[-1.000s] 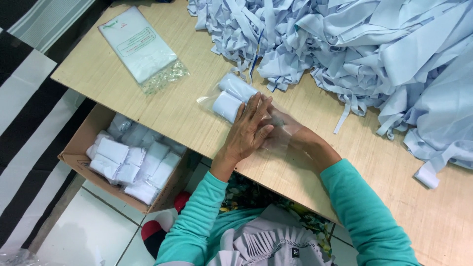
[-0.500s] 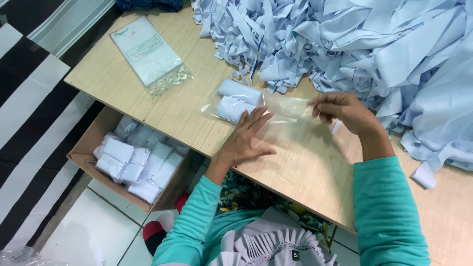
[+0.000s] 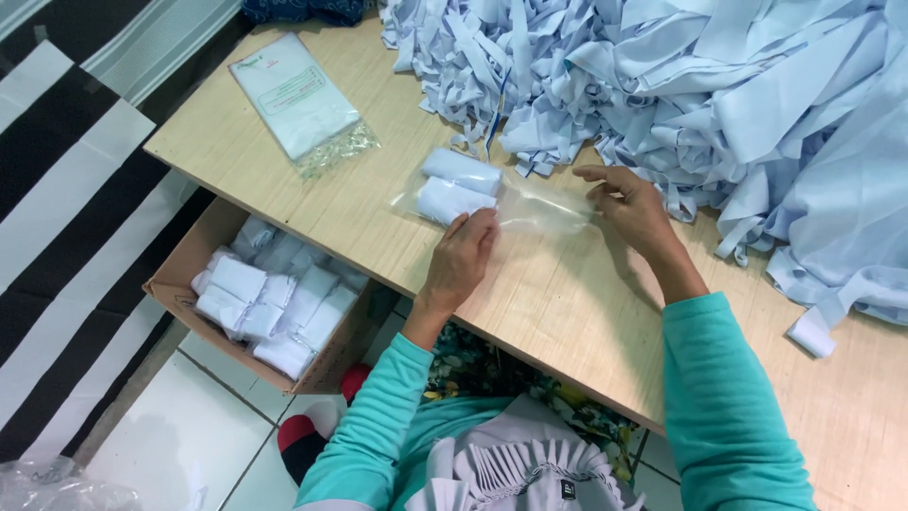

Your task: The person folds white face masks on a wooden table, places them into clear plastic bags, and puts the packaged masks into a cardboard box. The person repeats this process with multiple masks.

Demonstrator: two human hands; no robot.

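A clear plastic bag [image 3: 530, 203] lies flat on the wooden table [image 3: 567, 312] with two white rolled cloth bundles [image 3: 454, 185] inside its left end. My left hand [image 3: 463, 257] rests on the bag's near edge beside the bundles, fingers pressing down. My right hand [image 3: 629, 203] pinches the bag's open right end. Both sleeves are teal.
A large heap of pale blue cloth strips [image 3: 681, 85] covers the table's far right. A stack of flat empty plastic bags [image 3: 298, 99] lies at the far left. A cardboard box [image 3: 270, 298] of packed white bundles stands on the floor below the table edge.
My right hand slid right along the bag from beside my left hand to its open end. The left hand moved slightly off the bundles toward the near edge.
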